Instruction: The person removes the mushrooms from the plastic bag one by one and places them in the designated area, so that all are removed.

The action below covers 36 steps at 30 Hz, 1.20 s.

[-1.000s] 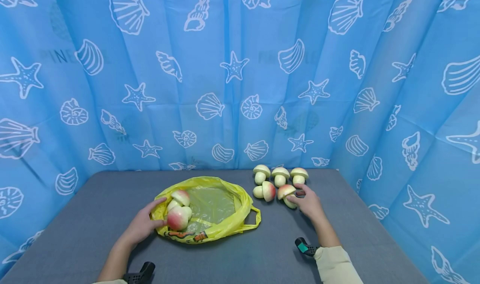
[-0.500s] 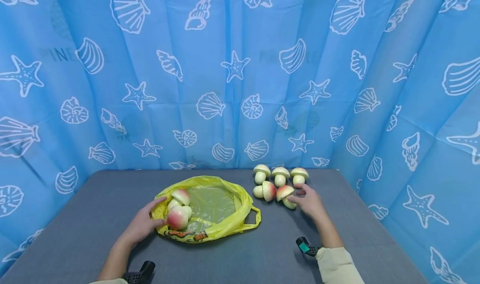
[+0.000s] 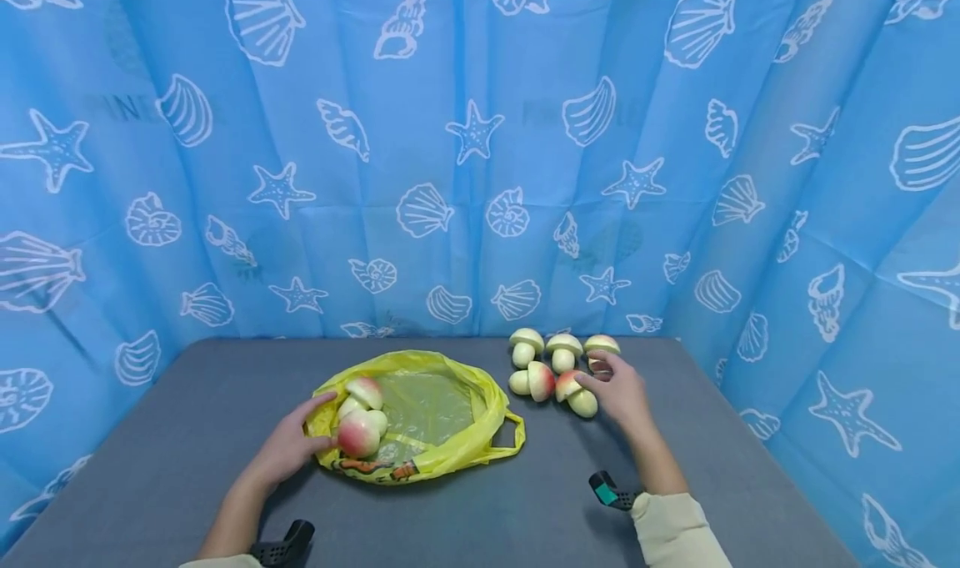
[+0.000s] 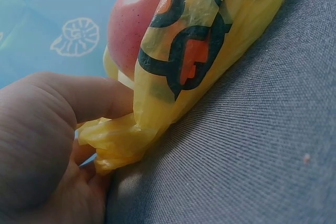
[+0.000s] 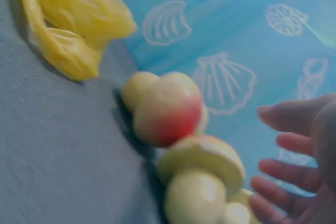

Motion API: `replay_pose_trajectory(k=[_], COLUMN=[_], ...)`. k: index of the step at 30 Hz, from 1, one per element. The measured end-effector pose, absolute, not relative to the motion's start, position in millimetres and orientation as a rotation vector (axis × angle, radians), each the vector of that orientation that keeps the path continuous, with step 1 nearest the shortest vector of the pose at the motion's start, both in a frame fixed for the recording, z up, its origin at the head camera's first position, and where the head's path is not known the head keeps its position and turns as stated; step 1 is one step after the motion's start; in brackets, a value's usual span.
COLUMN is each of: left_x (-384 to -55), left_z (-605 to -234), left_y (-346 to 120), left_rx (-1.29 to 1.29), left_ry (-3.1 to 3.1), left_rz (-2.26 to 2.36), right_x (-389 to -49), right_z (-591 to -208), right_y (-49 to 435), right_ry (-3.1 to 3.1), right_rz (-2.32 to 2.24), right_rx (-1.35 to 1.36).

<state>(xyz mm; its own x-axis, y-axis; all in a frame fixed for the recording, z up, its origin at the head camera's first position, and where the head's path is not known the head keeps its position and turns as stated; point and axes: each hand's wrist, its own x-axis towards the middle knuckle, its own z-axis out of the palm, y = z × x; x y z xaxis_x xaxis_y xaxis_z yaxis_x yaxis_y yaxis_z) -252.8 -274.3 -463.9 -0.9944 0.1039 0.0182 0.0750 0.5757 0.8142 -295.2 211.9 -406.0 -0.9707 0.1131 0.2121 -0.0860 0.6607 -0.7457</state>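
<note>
A yellow plastic bag lies with its mouth spread wide, and two toy mushrooms with red-tinged caps sit at its left side. My left hand holds that side's rim; in the left wrist view its thumb and fingers pinch gathered yellow plastic. To the right, my right hand hovers over the group of mushrooms, fingers spread and slightly bent, with nothing between them. Nearest to it are the front right mushroom and the back right mushroom, the latter partly covered by the fingers.
Left of the front right mushroom lies another mushroom on its side. Two more, a back left mushroom and a back middle mushroom, stand upright near the grey table's far edge. Behind hangs a blue shell-print curtain.
My right hand has drawn away from the front right mushroom and risen toward the back right one. The front right mushroom has shifted slightly. The left hand and bag stay put.
</note>
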Motion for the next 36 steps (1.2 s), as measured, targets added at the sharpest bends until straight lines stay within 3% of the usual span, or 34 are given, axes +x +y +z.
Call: replay_pose_trajectory(k=[11, 36], left_x=[-255, -253], left_z=[-466, -465], left_y=[-271, -274], left_rx=[0.151, 0.138], left_ry=[2.763, 2.748], left_rz=[1.449, 1.446], right_x=[-304, -303], right_z=[-412, -395], right_y=[172, 74], right_ry=[-2.391, -2.823], right_rz=[1.276, 0.925], right_rx=[0.187, 1.002])
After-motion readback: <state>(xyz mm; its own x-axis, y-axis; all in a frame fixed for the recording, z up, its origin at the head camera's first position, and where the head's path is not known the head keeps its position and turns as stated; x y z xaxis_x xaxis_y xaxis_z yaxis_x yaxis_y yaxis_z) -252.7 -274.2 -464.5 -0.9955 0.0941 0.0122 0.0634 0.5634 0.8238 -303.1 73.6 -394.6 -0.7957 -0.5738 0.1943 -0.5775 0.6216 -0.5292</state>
